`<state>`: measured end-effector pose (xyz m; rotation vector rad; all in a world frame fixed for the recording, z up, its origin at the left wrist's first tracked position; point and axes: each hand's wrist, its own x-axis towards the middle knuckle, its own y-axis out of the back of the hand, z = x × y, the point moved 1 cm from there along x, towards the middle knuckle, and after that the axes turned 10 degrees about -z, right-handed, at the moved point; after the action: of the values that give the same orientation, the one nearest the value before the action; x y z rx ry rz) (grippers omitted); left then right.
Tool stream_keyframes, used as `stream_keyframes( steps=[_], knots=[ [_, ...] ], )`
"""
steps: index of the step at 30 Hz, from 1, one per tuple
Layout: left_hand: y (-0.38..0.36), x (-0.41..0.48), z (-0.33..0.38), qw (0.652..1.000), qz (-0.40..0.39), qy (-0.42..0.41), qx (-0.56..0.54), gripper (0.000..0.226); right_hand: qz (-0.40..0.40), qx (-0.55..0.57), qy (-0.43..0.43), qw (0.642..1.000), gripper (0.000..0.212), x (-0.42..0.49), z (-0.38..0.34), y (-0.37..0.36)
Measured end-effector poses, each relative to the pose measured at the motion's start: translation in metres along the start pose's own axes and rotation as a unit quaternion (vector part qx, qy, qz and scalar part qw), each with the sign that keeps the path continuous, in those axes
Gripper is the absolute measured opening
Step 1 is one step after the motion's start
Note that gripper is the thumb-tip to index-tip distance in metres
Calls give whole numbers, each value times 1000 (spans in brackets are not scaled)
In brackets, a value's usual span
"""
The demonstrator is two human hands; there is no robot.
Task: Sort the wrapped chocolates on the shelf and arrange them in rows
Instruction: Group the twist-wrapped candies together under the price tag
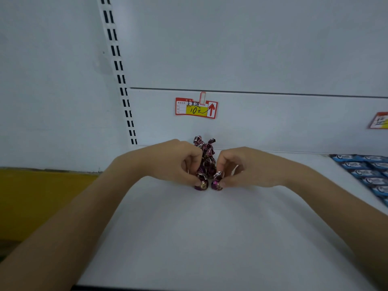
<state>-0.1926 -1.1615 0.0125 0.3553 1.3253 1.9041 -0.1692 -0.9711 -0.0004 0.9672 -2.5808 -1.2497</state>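
Two purple foil-wrapped chocolates sit side by side at the near end of a little file: the left chocolate (201, 184) and the right chocolate (217, 182), just apart. Behind them more purple chocolates (206, 151) run back toward the far wall, at least three, bunched too tightly and too hidden by fingers to count surely. All of them stand around the middle of the white shelf (210, 238).

The left hand (174, 162) has its fingers curled, pinching the left chocolate from its left side. The right hand (247, 169) mirrors it, fingertips closed on the right chocolate.

On the far panel hang two red-and-yellow price tags, one (196, 108) above the file, another (379, 120) cut by the right edge. Blue packets (365, 171) lie in rows at the right. A slotted upright (119, 76) rises at the left.
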Motion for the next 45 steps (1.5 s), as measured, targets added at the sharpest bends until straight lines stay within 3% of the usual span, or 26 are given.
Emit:
stream_keyframes(
  steps=[5, 10, 14, 17, 22, 26, 30, 37, 41, 45],
  knots=[
    [1, -1, -1, 1000, -9, 9, -6, 25, 29, -30, 3, 999, 17, 1, 0, -1],
    [8, -3, -23, 997, 12, 70, -6, 18, 53, 9, -18, 998, 34, -1, 13, 10],
    [-2, 11, -36, 994, 32, 101, 13, 52, 49, -46, -60, 996, 53, 9, 25, 1],
    [-8, 18, -39, 996, 35, 87, 4, 57, 63, -99, -51, 992, 52, 22, 26, -5],
    [-8, 19, -41, 996, 37, 82, -9, 51, 48, -75, -41, 995, 56, 26, 31, -3],
    [-5, 16, -42, 997, 57, 54, -18, 23, 13, -30, -46, 998, 62, 12, 35, 4],
    [-8, 18, -38, 997, 56, 43, -17, 25, 11, -20, -26, 999, 61, 10, 31, 3],
    [-5, 14, -38, 997, 54, 37, -32, 13, 29, -7, -14, 999, 35, 12, 35, 3],
    [-7, 16, -33, 998, 35, 29, -38, 12, 28, -18, -15, 999, 33, 14, 37, 1],
    [-6, 18, -42, 996, 73, 38, -21, 10, 51, 1, -18, 999, 30, 15, 38, 1]
  ],
)
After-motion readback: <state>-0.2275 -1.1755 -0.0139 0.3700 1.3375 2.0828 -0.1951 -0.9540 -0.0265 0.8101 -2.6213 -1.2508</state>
